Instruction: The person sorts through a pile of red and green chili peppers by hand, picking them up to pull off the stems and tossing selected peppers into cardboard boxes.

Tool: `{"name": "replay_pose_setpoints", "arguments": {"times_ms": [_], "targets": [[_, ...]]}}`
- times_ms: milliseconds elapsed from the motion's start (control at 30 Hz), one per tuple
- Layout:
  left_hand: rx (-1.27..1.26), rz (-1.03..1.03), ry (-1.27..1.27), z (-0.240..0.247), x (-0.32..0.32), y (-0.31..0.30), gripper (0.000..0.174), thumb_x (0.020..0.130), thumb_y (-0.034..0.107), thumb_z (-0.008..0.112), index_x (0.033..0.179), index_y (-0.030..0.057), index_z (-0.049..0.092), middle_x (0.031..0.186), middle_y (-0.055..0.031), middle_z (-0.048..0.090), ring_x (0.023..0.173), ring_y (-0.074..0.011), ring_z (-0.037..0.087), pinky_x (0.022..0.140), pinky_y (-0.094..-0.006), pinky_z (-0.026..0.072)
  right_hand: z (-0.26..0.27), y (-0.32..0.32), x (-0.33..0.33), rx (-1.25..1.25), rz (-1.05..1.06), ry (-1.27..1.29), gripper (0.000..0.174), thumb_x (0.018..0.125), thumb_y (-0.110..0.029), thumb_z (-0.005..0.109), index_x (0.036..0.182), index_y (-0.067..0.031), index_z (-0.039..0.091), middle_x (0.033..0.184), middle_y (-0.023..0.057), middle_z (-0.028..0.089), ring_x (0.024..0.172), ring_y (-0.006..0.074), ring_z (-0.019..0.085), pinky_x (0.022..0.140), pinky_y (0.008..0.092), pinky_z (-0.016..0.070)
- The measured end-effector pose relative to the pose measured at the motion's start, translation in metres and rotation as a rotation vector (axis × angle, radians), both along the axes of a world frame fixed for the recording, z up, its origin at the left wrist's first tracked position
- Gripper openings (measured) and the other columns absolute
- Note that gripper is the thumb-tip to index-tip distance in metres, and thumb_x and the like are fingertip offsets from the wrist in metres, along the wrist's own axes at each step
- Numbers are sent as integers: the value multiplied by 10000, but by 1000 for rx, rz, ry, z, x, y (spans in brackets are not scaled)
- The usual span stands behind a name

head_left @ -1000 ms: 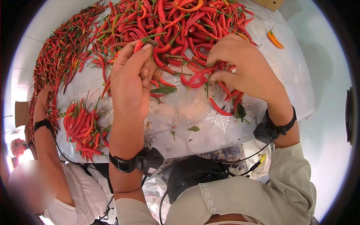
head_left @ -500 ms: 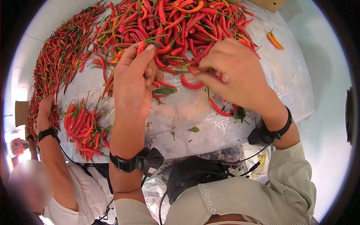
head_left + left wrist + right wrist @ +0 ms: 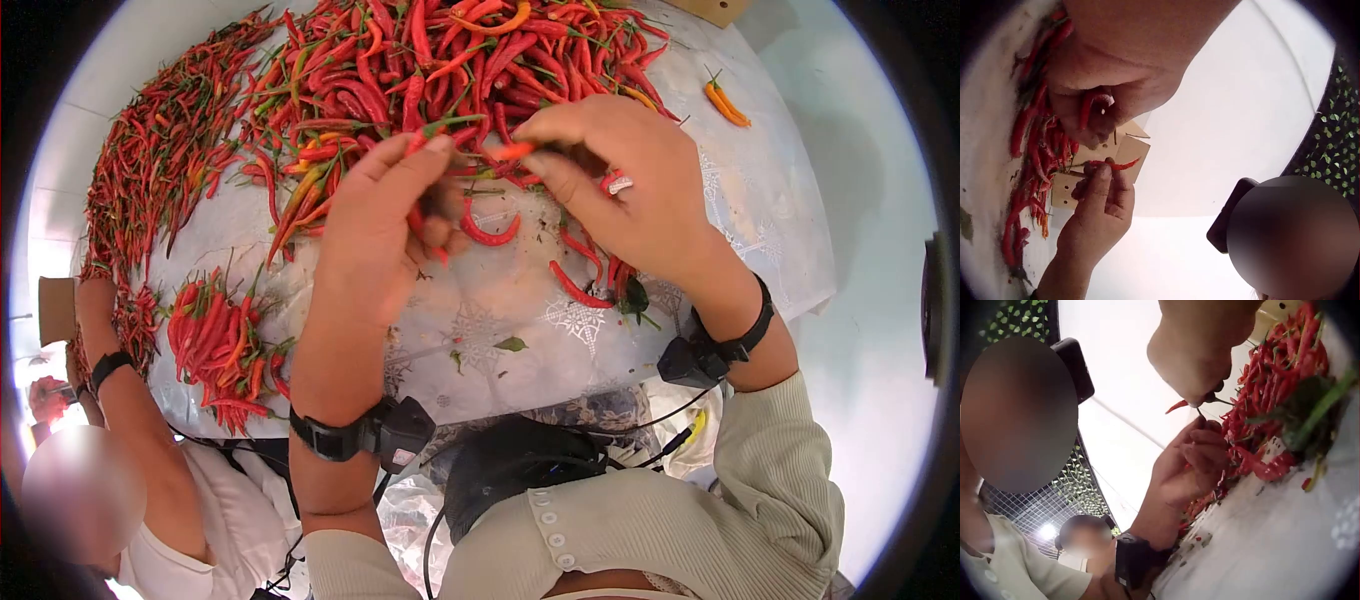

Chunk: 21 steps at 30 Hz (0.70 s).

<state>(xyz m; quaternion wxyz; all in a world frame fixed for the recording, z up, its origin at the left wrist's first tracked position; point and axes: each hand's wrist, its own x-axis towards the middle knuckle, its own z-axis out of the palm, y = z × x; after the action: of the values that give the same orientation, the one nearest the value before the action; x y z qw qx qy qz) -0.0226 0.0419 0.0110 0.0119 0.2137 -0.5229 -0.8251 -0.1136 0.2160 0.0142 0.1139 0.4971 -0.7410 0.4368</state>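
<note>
My left hand [image 3: 372, 235] pinches a red chili pepper [image 3: 418, 142] by thumb and forefinger, its green stem pointing right. More red chili [image 3: 1087, 107] shows inside its curled fingers in the left wrist view. Facing it, my right hand [image 3: 635, 185] pinches another red chili [image 3: 512, 151], its tip close to the left fingertips. Another bit of red shows in the right palm. Both hands are over the table, at the near edge of a large heap of red chilies [image 3: 400, 75]. Just below them lie a curved chili [image 3: 490, 232] and a straighter one [image 3: 578, 287].
A small bunch of chilies [image 3: 215, 335] lies to the left on the silver-patterned tablecloth [image 3: 480, 365]. Beyond it spreads a long pile of thinner chilies [image 3: 150, 150], where another person's arm [image 3: 135, 400] reaches. An orange chili pair [image 3: 727, 103] and a cardboard box [image 3: 712, 10] are at far right.
My right hand has moved left, up to the left hand, and now shows a chili at its fingertips. The left hand has shifted slightly right, still holding its chili.
</note>
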Motion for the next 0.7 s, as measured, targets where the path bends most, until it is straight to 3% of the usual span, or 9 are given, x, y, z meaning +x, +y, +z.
{"name": "replay_pose_setpoints", "arguments": {"times_ms": [67, 267, 367, 467, 567, 667, 700], "targets": [[59, -111, -43, 0, 1, 5, 163, 918, 184, 498, 997, 54, 556, 714, -22, 594, 533, -95, 538, 450, -249, 443, -9, -4, -7, -56, 68, 284, 119, 737, -128, 661, 841, -76, 633, 737, 70, 601, 687, 250, 595, 587, 333, 479], [171, -257, 56, -9, 2, 4, 191, 917, 204, 504, 1029, 55, 544, 825, -67, 640, 651, -161, 629, 520, -272, 487, -15, -6, -7, -78, 119, 272, 88, 733, -104, 665, 812, -77, 638, 741, 66, 607, 718, 248, 599, 618, 331, 491], [123, -119, 91, -11, -1, 5, 169, 916, 174, 491, 1030, 62, 545, 860, -71, 639, 704, -162, 632, 563, -286, 498, -13, -8, -8, -107, 151, 237, 96, 726, -104, 672, 808, -69, 637, 736, 64, 613, 701, 248, 598, 617, 338, 486], [205, -57, 59, -1, 2, 2, 152, 905, 139, 491, 1026, 65, 546, 901, -72, 629, 738, -162, 623, 584, -303, 502, 10, 8, -2, 102, 182, -161, 107, 721, -118, 676, 787, -47, 630, 749, 80, 624, 690, 248, 604, 607, 337, 474], [192, -68, 65, -7, 2, -5, 133, 900, 128, 490, 1012, 73, 535, 835, -47, 600, 666, -139, 577, 542, -294, 472, 16, 14, -3, 515, 272, -300, 151, 698, -143, 695, 751, -24, 619, 739, 95, 624, 677, 236, 605, 598, 332, 460], [141, -14, 10, 0, 2, 0, 103, 914, 141, 486, 991, 82, 519, 727, -9, 528, 566, -98, 479, 486, -246, 403, -4, 17, -9, 622, 464, -201, 168, 704, -157, 715, 792, -39, 633, 690, 65, 581, 611, 178, 560, 531, 291, 432], [162, -13, 19, 0, 1, 1, 97, 920, 146, 482, 988, 85, 515, 703, 2, 498, 543, -84, 440, 468, -230, 372, -3, 16, -9, 597, 430, -254, 158, 710, -149, 713, 789, -39, 632, 688, 59, 581, 605, 171, 557, 530, 285, 431]]}}
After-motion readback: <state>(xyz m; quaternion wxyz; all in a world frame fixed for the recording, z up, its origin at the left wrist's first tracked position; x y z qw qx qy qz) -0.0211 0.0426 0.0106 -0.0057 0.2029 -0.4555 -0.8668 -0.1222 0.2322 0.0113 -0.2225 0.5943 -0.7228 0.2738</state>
